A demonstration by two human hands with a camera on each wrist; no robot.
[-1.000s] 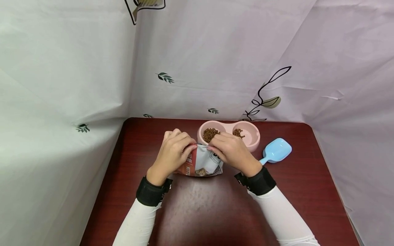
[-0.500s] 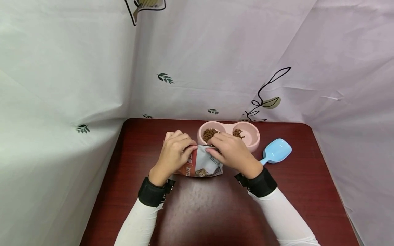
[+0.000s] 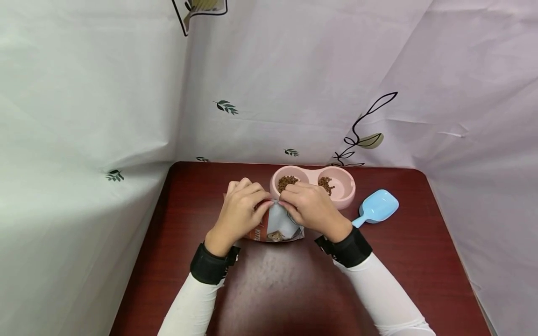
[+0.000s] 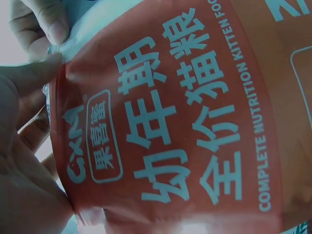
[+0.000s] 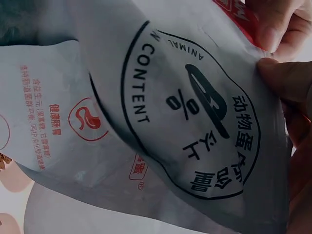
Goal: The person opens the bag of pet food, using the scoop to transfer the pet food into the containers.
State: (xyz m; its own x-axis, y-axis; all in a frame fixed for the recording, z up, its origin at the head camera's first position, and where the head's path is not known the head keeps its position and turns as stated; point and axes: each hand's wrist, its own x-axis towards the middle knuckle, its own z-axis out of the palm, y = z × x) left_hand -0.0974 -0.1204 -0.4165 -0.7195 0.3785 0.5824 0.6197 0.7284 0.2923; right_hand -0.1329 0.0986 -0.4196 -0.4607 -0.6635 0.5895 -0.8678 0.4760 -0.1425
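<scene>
A red and white bag of kitten food (image 3: 280,219) stands near the middle of the table, its printed front toward me. My left hand (image 3: 241,210) pinches its top edge between thumb and fingers. Right beside it, my right hand (image 3: 313,207) pinches the same edge, the two thumbs almost meeting. In the left wrist view the bag's red front (image 4: 161,117) fills most of the picture, with the left thumb (image 4: 36,73) on the rim. The right wrist view shows the bag's white side panel (image 5: 195,122) creased, and the right thumb (image 5: 285,80) pressing the rim.
Behind the bag sits a pink double bowl (image 3: 313,173), with brown kibble (image 3: 287,182) in its left cup and a smaller heap in its right. A blue scoop (image 3: 379,205) lies to the right on the dark red table (image 3: 403,261). Pale curtains (image 3: 269,84) surround the table.
My right hand has shifted left along the bag's top edge toward my left hand, which has moved slightly right. The bowl and scoop stay put.
</scene>
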